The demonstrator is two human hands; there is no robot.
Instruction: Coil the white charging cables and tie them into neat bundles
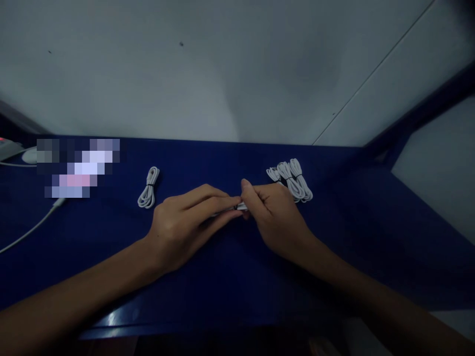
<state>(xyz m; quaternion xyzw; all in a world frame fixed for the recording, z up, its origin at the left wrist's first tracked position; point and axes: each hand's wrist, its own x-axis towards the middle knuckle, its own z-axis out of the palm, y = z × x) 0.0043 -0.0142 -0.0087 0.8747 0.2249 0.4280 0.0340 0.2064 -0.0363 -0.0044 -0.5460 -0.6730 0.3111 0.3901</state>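
Between my two hands, over the middle of the blue table, is a white cable, mostly hidden by the fingers. A small dark band shows on it where the fingertips meet. My left hand pinches it from the left side, fingers stretched along it and closed at the tips. My right hand grips the other end between thumb and curled fingers. Left of my left hand lies a coiled white cable with a black tie round its middle. Several more tied white cables lie just behind my right hand.
The blue table runs up to a pale wall. At the left, a blurred-out bright object has a white cord plugged in. A white plug sits behind it. A blue frame bar slants at the right.
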